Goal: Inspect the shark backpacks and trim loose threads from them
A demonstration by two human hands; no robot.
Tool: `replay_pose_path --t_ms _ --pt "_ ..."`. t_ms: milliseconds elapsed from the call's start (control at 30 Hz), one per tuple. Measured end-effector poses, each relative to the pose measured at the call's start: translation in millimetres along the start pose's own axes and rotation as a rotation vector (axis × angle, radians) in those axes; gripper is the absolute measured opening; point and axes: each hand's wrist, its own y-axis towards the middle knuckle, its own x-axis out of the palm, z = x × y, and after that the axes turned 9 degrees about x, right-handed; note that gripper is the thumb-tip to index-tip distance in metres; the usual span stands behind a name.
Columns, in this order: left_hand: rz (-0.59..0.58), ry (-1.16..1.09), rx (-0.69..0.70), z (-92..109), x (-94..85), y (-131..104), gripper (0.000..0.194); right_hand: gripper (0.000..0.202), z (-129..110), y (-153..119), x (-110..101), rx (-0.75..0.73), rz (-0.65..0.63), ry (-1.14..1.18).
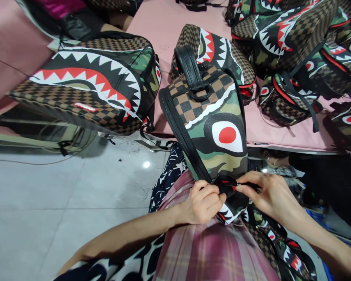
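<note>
A backpack (219, 113) with brown checks, camouflage and a red-and-white eye leans against the table's edge and my lap, its black top handle (191, 70) pointing away from me. My left hand (207, 201) is closed around the black edge of an opening low on the bag. Thumb and fingers of my right hand (265, 191) pinch the black zipper edge on the other side of that opening. A bit of red shows between the two hands. The bag's lower end, with white teeth print, sits under my hands.
The pink table (152, 17) holds a large shark-print bag (99, 86) at left, another bag (216, 50) behind mine and a pile of bags (289, 35) at right. Someone's dark sleeve (82, 23) is at upper left. More bags (280, 242) lie low at right.
</note>
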Motion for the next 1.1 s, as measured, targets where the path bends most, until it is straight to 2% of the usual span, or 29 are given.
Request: replay_pose_path --t_ms 233,400,500,600,733,800,833,967,1100 --pt "0.007 0.006 0.005 0.2 1.7 0.9 0.012 0.010 -2.7 0.2 -0.9 -0.044 -0.027 -0.201" --pt "-0.037 -0.012 0.008 -1.2 -7.3 -0.3 0.013 0.019 -3.9 -4.2 1.6 -0.011 0.072 -0.170" --pt "-0.131 -0.025 -0.006 -1.5 -19.4 3.6 0.017 0.021 -0.1 -11.8 -1.6 -0.047 0.078 -0.201" --pt "-0.297 0.042 -0.089 -2.2 -30.3 20.5 0.021 0.019 1.3 -16.7 -4.0 -0.067 0.074 -0.218" --pt "-0.753 0.067 -0.211 -10.3 -34.5 52.5 0.028 0.016 -0.1 -16.9 -4.0 -0.069 0.078 -0.240" --pt "-0.906 -0.025 -0.214 -18.3 -32.0 60.0 0.025 0.016 -0.7 -16.2 -3.8 -0.075 0.094 -0.262" --pt "-0.923 -0.073 -0.195 -22.7 -29.9 59.9 0.022 0.016 -0.9 -15.8 -3.9 -0.076 0.102 -0.271" --pt "-0.855 -0.140 -0.135 -34.8 -17.8 45.1 0.011 0.017 -1.3 -15.2 -4.0 -0.072 0.117 -0.278" --pt "-0.915 -0.090 -0.157 -31.2 -12.5 40.0 0.009 0.018 -1.4 -15.7 -3.3 -0.069 0.113 -0.257"
